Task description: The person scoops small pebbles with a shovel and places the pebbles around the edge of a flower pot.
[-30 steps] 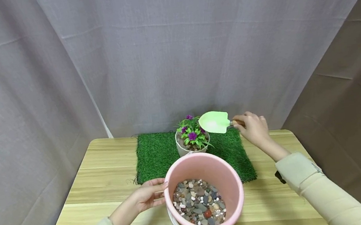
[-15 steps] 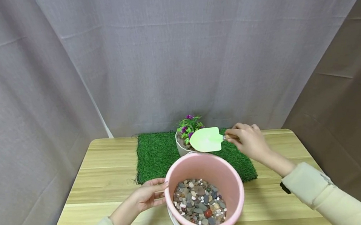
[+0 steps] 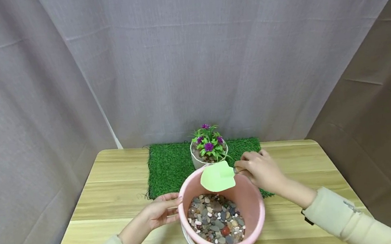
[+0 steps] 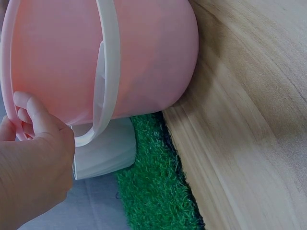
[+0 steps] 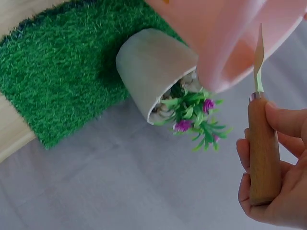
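While my left hand (image 3: 163, 213) pinches this pink bucket (image 3: 251, 202) of pebbles (image 3: 216, 221) by its edge, my right hand (image 3: 262, 170) grips a lime-green trowel (image 3: 217, 177) over it. Right wrist cam catches the wooden handle (image 5: 262, 158) the head view mostly misses. Potted purple flowers (image 3: 208, 146) sit behind.

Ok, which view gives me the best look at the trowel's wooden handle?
The right wrist view: the wooden handle shows there nearly whole, with the right hand gripping it. In the head view that hand hides most of it, though the green blade shows clearly. The left wrist view shows none of it.
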{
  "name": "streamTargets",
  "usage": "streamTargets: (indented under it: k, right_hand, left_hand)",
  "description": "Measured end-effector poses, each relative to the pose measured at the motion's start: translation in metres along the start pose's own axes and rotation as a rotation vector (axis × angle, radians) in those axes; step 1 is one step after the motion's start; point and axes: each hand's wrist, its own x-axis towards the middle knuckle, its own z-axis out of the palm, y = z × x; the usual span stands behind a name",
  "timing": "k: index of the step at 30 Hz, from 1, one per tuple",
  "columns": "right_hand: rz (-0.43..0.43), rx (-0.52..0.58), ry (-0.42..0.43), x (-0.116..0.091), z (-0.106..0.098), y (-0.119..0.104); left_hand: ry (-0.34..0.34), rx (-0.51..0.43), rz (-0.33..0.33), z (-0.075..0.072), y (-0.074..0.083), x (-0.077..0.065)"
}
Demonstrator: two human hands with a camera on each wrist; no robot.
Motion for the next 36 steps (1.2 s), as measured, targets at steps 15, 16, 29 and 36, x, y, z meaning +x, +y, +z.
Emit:
streamTargets:
  k: [15,16,29,36]
  right_hand:
    - [-0.192,-0.145,-0.07,-0.021,0.029,-0.023]
    - [-0.208,-0.155,-0.071,-0.022,0.031,-0.025]
    - [-0.285,-0.179,-0.159,-0.026,0.057,-0.046]
    - [-0.217,0.025,-0.251,-0.021,0.061,-0.042]
  left_hand:
    - [-0.005,0.003,-0.003,-0.001,0.0,0.0]
    - [-0.005,0.002,-0.003,-0.001,0.0,0.0]
    - [-0.011,0.001,-0.003,0.0,0.0,-0.001]
    - [-0.008,-0.002,-0.002,0.001,0.002,-0.001]
